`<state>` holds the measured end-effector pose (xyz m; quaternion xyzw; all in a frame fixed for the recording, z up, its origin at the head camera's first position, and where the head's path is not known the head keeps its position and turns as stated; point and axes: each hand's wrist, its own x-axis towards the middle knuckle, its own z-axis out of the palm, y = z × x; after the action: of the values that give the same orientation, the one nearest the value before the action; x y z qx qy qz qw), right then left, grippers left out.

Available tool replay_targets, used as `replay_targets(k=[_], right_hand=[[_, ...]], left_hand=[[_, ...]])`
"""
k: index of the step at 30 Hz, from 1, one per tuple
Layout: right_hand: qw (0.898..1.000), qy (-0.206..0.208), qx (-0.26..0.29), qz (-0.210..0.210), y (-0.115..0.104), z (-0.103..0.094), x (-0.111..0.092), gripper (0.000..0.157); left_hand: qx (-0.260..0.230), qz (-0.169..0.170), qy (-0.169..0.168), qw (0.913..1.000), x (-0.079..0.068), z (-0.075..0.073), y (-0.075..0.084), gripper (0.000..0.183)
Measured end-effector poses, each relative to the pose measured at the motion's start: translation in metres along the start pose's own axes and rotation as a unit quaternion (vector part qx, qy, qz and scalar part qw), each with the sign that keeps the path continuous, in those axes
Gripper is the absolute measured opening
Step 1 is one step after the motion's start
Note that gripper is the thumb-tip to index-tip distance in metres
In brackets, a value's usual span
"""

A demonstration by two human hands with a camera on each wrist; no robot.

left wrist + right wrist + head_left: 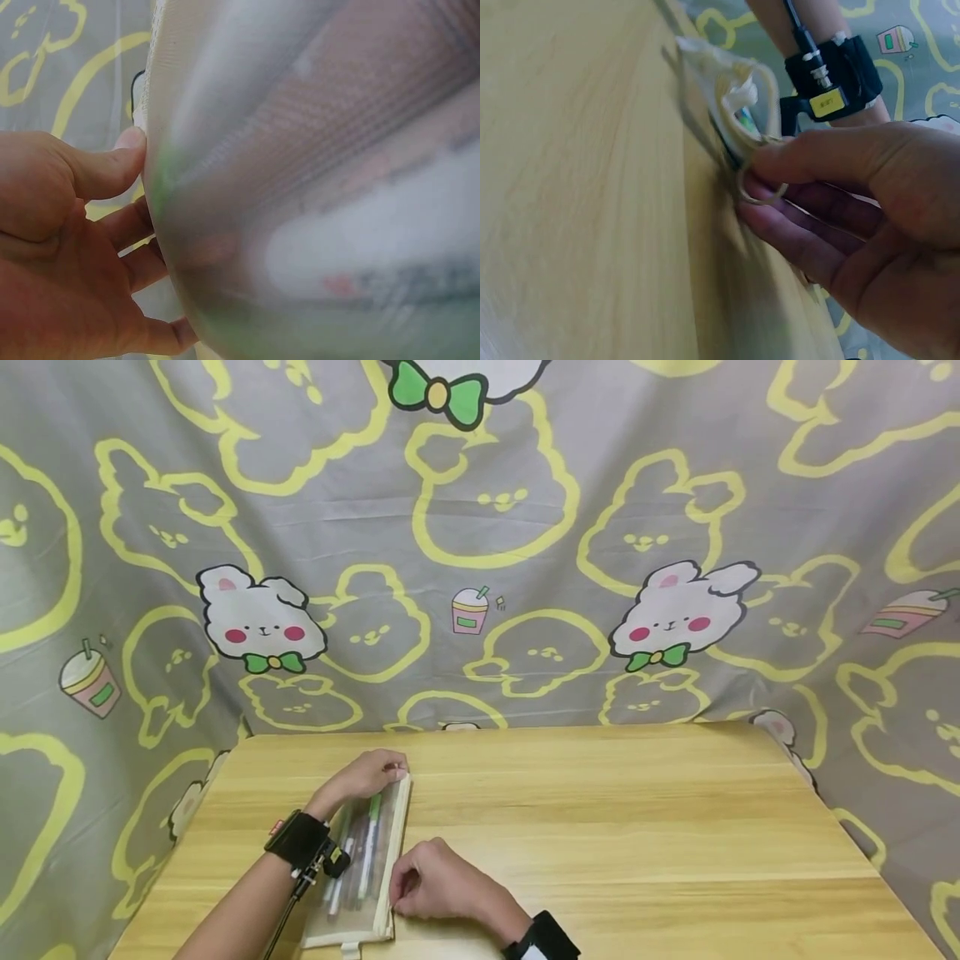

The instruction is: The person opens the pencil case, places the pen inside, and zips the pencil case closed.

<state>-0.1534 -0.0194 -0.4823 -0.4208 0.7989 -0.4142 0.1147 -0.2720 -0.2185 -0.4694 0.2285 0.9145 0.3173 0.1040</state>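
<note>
A see-through mesh pencil case [348,935] with cream edging and a zip [401,827] along its right side lies lengthwise on the table. Several pens [369,852], some with green parts, show through it. My left hand [372,774] grips its far end, thumb on one side and fingers on the other in the left wrist view. Near the close end, my right hand [438,881] pinches the zip's ring pull [759,201] between thumb and fingers. In the right wrist view, the case end bulges around the pull, and pale stuff [742,96] shows inside.
The wooden table [600,827] extends to the right of the case. A grey cloth [525,652] with yellow outlines and rabbit faces hangs behind and at both sides. A black band with a small camera [337,860] on my left wrist overhangs the case.
</note>
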Motion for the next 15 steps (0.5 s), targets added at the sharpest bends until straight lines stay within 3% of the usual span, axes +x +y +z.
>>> replay_targets(k=[7, 15], right_hand=[[0.997, -0.074, 0.003, -0.009, -0.008, 0.003, -0.003, 0.016], [0.994, -0.09, -0.055, -0.032, -0.014, 0.001, -0.007, 0.02]], left_hand=[[0.013, -0.009, 0.011, 0.9998, 0.0, 0.002, -0.001, 0.018], [0.028, -0.004, 0.012, 0.9995, -0.001, 0.003, 0.002, 0.016]])
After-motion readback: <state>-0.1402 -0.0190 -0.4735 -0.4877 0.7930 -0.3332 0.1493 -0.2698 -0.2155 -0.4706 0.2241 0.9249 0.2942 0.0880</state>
